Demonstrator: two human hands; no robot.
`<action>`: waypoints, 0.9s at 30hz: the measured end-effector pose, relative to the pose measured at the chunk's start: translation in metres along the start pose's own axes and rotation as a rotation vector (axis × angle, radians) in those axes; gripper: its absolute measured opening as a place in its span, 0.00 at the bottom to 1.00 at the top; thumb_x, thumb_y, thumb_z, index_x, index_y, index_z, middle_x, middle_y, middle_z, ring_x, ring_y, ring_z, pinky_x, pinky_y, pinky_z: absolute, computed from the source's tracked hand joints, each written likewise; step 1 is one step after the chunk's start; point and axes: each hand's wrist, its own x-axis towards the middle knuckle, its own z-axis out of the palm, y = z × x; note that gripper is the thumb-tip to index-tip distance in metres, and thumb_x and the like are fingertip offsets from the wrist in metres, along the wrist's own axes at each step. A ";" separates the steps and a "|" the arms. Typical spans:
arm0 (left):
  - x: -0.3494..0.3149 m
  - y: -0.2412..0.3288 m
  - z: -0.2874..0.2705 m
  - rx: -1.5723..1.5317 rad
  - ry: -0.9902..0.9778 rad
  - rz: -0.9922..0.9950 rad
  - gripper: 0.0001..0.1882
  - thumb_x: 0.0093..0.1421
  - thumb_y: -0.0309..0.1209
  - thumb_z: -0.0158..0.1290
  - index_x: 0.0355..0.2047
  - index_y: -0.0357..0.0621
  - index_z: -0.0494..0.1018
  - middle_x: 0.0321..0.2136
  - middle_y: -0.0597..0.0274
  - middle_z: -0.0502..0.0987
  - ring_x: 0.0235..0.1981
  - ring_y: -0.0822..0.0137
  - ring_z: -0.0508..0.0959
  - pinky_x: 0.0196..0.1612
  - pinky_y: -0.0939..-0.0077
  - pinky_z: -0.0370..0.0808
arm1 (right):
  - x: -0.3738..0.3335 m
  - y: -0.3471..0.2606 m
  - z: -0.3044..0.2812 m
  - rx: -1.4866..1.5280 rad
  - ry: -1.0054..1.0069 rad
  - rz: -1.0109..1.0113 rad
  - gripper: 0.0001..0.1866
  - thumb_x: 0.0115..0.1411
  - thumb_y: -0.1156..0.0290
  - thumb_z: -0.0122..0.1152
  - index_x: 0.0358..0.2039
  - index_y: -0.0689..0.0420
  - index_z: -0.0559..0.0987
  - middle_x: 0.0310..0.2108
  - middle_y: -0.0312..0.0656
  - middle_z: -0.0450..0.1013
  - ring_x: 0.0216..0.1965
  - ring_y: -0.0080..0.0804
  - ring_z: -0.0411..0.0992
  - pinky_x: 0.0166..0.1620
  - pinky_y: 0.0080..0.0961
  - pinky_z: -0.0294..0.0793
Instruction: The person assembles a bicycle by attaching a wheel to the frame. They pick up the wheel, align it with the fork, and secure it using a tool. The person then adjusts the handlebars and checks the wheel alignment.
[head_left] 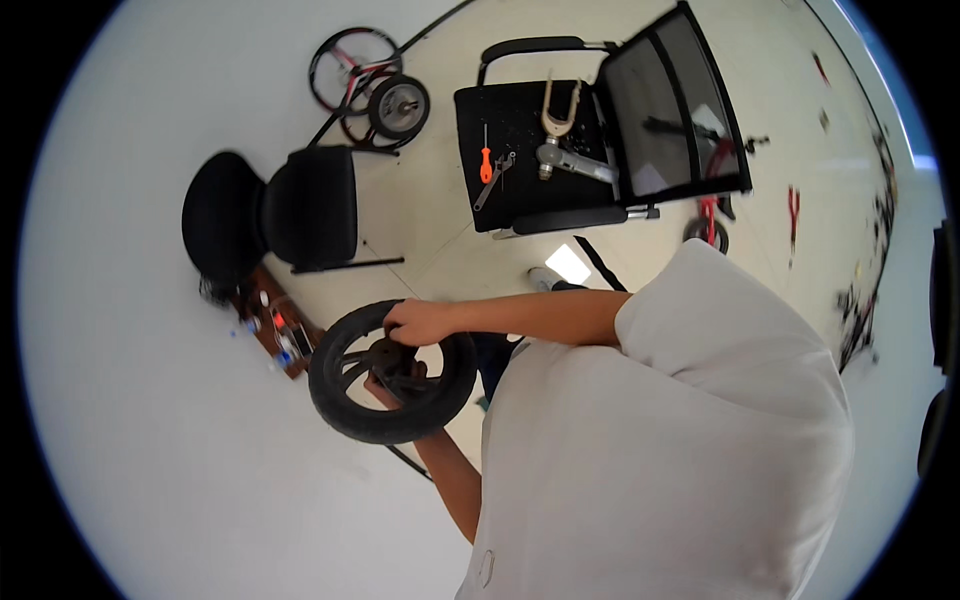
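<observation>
A black tyred wheel with dark spokes is held up in front of my body, tilted. My right hand reaches over its upper side, fingers curled in by the hub. From below, my left hand supports the wheel, its fingers gripping near the hub and partly hidden behind the spokes. Past my right arm, a black office chair carries a metal fork with a grey joint, an orange-handled screwdriver and a wrench on its seat.
A second black chair stands at the left, beside a brown box of small items. Behind it, red-trimmed wheels lean together. Red-handled pliers lie on the floor at right, near a small red wheeled frame and scattered dark parts.
</observation>
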 end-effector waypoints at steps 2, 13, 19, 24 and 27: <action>0.045 0.033 0.015 0.082 -0.065 0.047 0.17 0.57 0.24 0.48 0.47 0.43 0.59 0.39 0.54 0.69 0.22 0.69 0.73 0.21 0.81 0.71 | 0.029 -0.011 -0.027 0.119 0.041 0.146 0.15 0.55 0.71 0.47 0.38 0.65 0.78 0.25 0.49 0.75 0.25 0.38 0.74 0.32 0.34 0.74; 0.236 0.107 0.127 0.156 -0.763 -0.718 0.21 0.64 0.49 0.34 0.33 0.46 0.68 0.13 0.64 0.67 0.13 0.70 0.67 0.18 0.77 0.66 | 0.081 0.006 -0.085 0.712 0.726 0.334 0.16 0.60 0.66 0.49 0.37 0.67 0.76 0.23 0.41 0.71 0.20 0.27 0.69 0.25 0.24 0.71; 0.313 0.081 0.188 0.519 -0.973 -0.309 0.21 0.65 0.48 0.33 0.35 0.46 0.68 0.15 0.64 0.67 0.14 0.70 0.67 0.19 0.77 0.66 | 0.107 0.017 -0.143 0.494 0.952 0.288 0.26 0.59 0.51 0.57 0.35 0.67 0.79 0.26 0.46 0.75 0.26 0.34 0.73 0.32 0.28 0.72; 0.342 0.090 0.245 0.723 -1.134 -0.146 0.21 0.67 0.47 0.32 0.34 0.46 0.67 0.16 0.65 0.68 0.16 0.71 0.69 0.20 0.77 0.68 | 0.117 0.023 -0.165 0.465 1.142 0.320 0.30 0.55 0.46 0.60 0.36 0.66 0.80 0.28 0.52 0.76 0.32 0.39 0.75 0.37 0.30 0.72; 0.352 0.090 0.287 0.743 -1.113 -0.548 0.21 0.67 0.47 0.32 0.34 0.45 0.67 0.16 0.64 0.68 0.16 0.70 0.69 0.20 0.76 0.68 | 0.127 0.042 -0.174 0.518 1.285 0.299 0.30 0.54 0.46 0.62 0.34 0.67 0.80 0.26 0.52 0.75 0.29 0.41 0.74 0.35 0.30 0.72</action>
